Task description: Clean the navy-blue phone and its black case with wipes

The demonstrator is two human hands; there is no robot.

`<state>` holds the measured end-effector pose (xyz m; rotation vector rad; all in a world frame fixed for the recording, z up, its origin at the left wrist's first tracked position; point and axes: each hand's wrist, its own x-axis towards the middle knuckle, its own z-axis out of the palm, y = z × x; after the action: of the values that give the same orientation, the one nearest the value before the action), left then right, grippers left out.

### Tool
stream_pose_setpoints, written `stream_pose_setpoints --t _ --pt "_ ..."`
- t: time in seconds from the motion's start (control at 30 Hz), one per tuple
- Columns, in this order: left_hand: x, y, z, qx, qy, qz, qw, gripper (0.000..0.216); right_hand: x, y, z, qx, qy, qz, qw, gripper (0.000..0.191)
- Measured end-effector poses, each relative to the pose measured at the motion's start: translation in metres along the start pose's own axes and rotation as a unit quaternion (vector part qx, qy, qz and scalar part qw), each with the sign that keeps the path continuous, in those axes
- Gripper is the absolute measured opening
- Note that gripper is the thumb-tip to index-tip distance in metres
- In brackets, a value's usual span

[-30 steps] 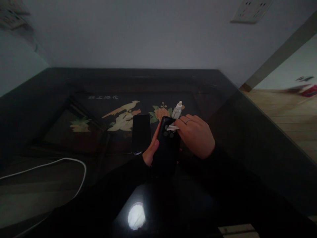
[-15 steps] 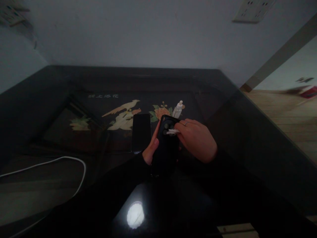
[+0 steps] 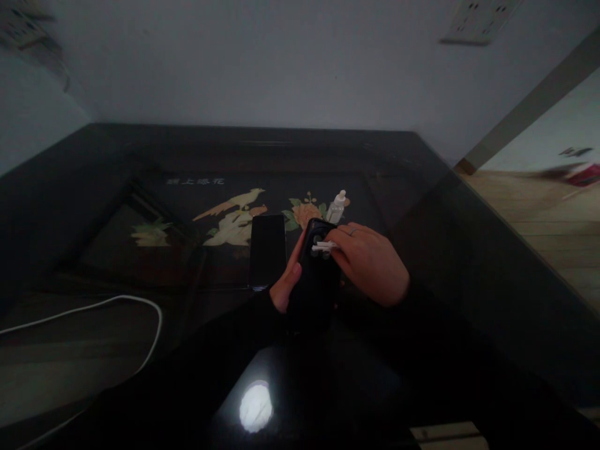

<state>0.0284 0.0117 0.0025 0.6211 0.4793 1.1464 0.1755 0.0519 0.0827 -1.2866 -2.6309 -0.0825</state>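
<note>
A black smartphone [image 3: 314, 287] is held in my left hand [image 3: 287, 284], its back and round camera lenses facing up. The thumb of that hand lies along the phone's left edge. My right hand [image 3: 370, 259], with a ring on one finger, pinches a small folded white wipe [image 3: 322, 247] over the camera lenses; it looks like tissue or cloth, I cannot tell which. Left of my hands a second dark phone [image 3: 267, 251] lies flat on the table. Just beyond them stands a clear dropper bottle [image 3: 335, 211] with a white top.
The dark glossy table [image 3: 375, 150] carries a bird-and-flower picture and meets the wall at the back. A white cable [image 3: 117, 298] curves across the left side. At the bottom right is a pale wooden piece [image 3: 450, 435]. Wall sockets [image 3: 482, 20] sit above.
My right hand has shifted slightly to the left with the white wipe across the camera lenses. The phone in my left hand has hardly moved.
</note>
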Motion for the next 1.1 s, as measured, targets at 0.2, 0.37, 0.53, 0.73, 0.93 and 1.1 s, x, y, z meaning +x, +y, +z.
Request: stream_pose_setpoints --t 0.2,0.37,0.53,0.73,0.93,1.1 --pt "0.004 -0.008 -0.005 0.037 -0.003 0.083 0.996 0.060 0.001 -0.009 0.003 0.052 0.040 -0.021 0.998 0.013" --pt "-0.002 -0.006 0.000 0.055 0.010 0.072 0.996 0.050 0.004 -0.010 0.012 0.068 0.116 -0.023 0.991 0.017" --pt "-0.001 -0.006 0.002 0.046 0.018 0.088 0.995 0.050 0.004 -0.006 0.018 0.056 0.162 -0.046 0.984 0.017" --pt "-0.005 0.001 0.007 -0.003 -0.021 -0.013 1.000 0.066 0.005 -0.001 0.019 -0.033 0.192 -0.020 0.981 0.017" --pt "-0.002 0.001 0.005 0.008 0.022 0.043 0.999 0.073 -0.001 -0.006 0.009 -0.104 0.064 0.043 0.992 0.012" --pt "0.000 0.000 0.003 0.019 0.025 0.043 0.999 0.069 -0.005 -0.010 0.006 -0.081 0.011 0.053 0.995 0.012"
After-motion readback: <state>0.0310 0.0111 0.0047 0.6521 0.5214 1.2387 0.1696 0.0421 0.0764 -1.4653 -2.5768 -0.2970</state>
